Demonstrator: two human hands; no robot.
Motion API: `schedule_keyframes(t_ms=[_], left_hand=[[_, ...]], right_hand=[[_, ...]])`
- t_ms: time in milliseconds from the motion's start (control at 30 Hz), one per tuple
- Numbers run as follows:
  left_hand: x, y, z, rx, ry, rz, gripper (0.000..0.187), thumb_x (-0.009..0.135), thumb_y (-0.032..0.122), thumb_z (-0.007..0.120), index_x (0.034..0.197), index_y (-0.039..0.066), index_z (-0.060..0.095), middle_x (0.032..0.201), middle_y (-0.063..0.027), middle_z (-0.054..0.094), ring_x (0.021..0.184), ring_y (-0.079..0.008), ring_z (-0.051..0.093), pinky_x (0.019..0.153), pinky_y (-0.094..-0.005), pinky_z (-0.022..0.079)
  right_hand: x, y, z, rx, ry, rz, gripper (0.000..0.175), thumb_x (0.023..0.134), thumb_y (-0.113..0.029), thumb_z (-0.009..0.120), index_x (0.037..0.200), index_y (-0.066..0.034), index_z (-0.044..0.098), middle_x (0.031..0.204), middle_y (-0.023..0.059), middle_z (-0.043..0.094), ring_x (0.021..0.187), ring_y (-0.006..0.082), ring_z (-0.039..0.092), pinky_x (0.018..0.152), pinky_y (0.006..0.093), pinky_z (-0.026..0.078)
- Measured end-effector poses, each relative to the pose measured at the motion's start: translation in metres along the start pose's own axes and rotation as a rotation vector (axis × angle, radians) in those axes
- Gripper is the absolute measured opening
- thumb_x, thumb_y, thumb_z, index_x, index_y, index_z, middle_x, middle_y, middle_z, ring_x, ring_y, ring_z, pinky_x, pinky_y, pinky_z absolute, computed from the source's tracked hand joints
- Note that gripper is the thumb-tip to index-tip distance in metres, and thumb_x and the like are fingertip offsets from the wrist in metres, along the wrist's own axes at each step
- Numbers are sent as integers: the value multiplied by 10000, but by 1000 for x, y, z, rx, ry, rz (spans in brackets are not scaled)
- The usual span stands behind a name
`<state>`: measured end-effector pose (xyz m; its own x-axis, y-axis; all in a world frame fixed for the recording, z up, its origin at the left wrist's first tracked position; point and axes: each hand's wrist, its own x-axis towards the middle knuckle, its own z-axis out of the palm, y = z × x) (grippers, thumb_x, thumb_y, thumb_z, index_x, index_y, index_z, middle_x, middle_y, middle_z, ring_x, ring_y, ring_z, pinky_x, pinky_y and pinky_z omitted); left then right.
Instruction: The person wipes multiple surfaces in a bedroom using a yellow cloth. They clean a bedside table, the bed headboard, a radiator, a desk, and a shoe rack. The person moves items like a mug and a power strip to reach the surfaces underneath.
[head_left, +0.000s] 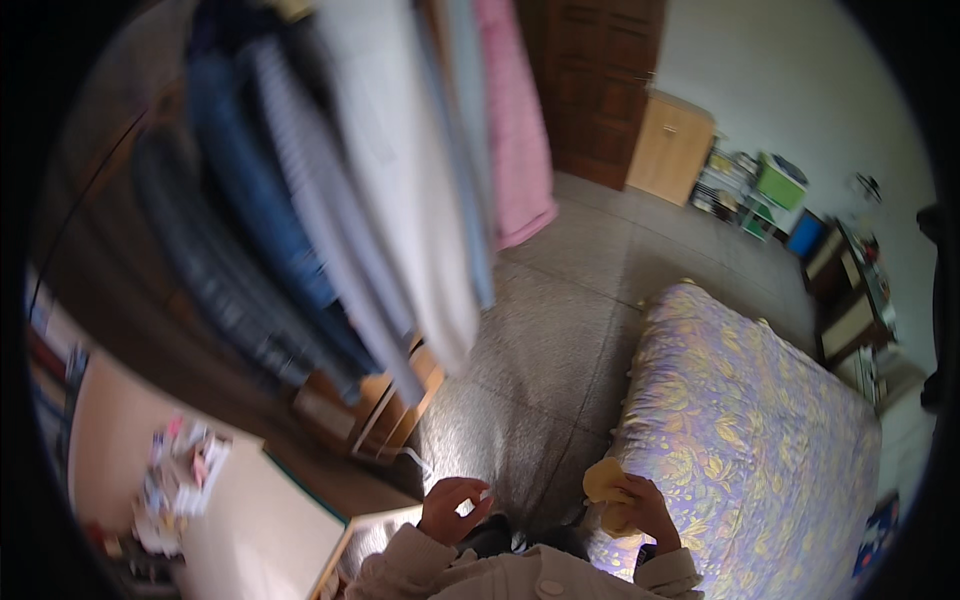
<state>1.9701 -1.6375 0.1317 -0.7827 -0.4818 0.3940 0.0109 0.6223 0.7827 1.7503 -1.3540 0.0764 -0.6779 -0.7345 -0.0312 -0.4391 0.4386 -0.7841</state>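
Observation:
A yellow cloth (604, 481) is bunched in my right hand (649, 510), at the near edge of the bed. Its folds stick out above and below my fingers. My left hand (451, 511) is in front of my body, over the floor, with thumb and fingers curled towards each other. A small whitish spot shows at its fingertips, too blurred to name. Ahead and to the left hang several clothes, among them blue jeans (251, 161), a white garment (405, 172) and a pink garment (516, 127). Neither hand touches them.
A bed with a purple and yellow floral cover (742, 435) stands to my right. On the left is a pale tabletop (255, 517) with clutter. A wooden box-like piece (401, 405) stands below the clothes. Farther off are a brown door (600, 82) and a light wooden cabinet (670, 146).

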Motion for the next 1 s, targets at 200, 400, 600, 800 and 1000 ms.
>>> schedule_keyframes(t_ms=[200,400,600,800,1000], left_hand=[[129,-39,67,-25,-20,-10,207,675,41,719,624,76,521,855,-90,673,754,-223,643,676,-316,503],[269,-65,160,-18,8,0,177,667,29,696,630,71,528,866,-92,675,751,-220,641,681,-325,501],[419,-59,205,-25,-11,77,183,663,10,674,621,64,505,878,-110,673,755,-227,641,687,-330,503],[525,-123,227,-29,119,-93,173,619,-61,616,640,32,471,859,-168,646,703,-238,627,611,-317,496],[682,-195,249,56,161,3,110,654,-74,527,726,8,529,863,-180,630,751,-275,615,700,-342,488]], right_hand=[[46,79,-63,242,262,164,413,633,20,658,1043,-22,628,1065,135,618,1004,243,594,864,311,470],[172,163,-139,331,392,96,399,623,-1,654,1022,-9,630,1047,136,623,954,250,612,823,320,484],[356,195,-190,291,339,90,385,629,-36,660,1013,-36,641,1000,122,629,931,247,607,802,312,481],[547,196,-199,270,27,-75,434,698,-149,693,1119,-86,608,1099,148,594,996,293,571,881,358,443],[705,199,-224,88,-60,-146,414,725,-216,678,1127,-144,611,1166,149,564,1052,324,535,918,391,414]])
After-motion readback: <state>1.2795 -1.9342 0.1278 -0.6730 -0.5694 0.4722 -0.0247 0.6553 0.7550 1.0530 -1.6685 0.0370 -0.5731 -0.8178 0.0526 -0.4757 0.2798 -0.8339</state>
